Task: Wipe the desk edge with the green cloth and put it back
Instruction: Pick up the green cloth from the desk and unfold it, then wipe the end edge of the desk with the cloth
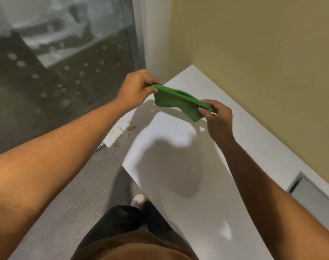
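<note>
Green cloth (180, 102) held taut in air above white desk (178, 166), clear of surface. Left hand (139, 89) pinching one end, right hand (219, 117) pinching other; likely folding for wipe. Yellowish stains (122, 133) on desk edge near left, unwiped.

White desk (188, 184), yellowish-brown stains (120, 136) at its left edge

Two hands are showing: the left hand (136, 89) and the right hand (219, 117), each pinching one end of a single green cloth (175, 102). One white table (178, 166) is lying under them. Several yellowish-brown stains (122, 134) are sitting by its near-left edge; their exact number is unclear. One white perforated shoe (138, 199) is showing below.
</note>
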